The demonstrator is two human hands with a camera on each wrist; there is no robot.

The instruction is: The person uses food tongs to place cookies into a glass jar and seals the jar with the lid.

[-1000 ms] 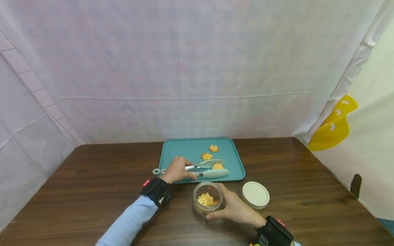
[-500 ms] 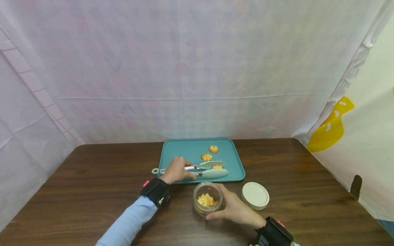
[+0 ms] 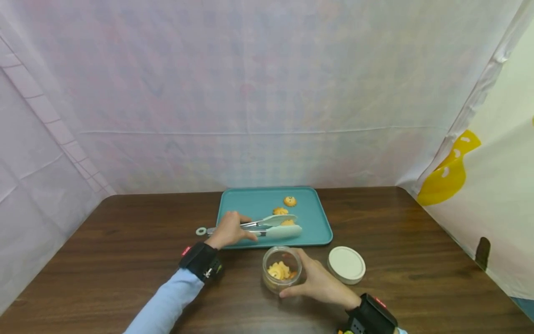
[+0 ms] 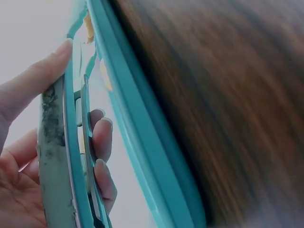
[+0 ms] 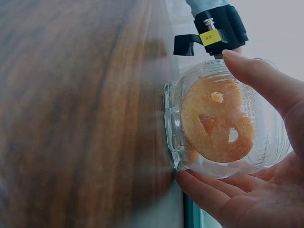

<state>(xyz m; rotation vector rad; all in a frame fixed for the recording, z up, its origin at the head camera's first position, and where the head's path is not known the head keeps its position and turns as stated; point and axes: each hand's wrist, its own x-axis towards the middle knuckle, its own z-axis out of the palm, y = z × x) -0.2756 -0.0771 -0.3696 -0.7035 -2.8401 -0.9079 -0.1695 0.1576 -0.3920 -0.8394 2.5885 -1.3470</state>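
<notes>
The left hand (image 3: 228, 230) grips a pair of tongs (image 3: 267, 226) with its fingers curled around the two arms, and the pale tips of the tongs are closed on one cookie (image 3: 287, 222) above the teal tray (image 3: 250, 206). Two more cookies (image 3: 280, 211) lie on the tray behind the tongs, one just beside the tips and one further back. The right hand (image 3: 319, 283) holds a small glass jar (image 3: 281, 270) with fingers and thumb wrapped around its side; the jar stands on the table (image 3: 104, 260) just in front of the tray and has cookies inside. A round white lid (image 3: 346, 265) lies flat on the table, near the jar on its right side.
</notes>
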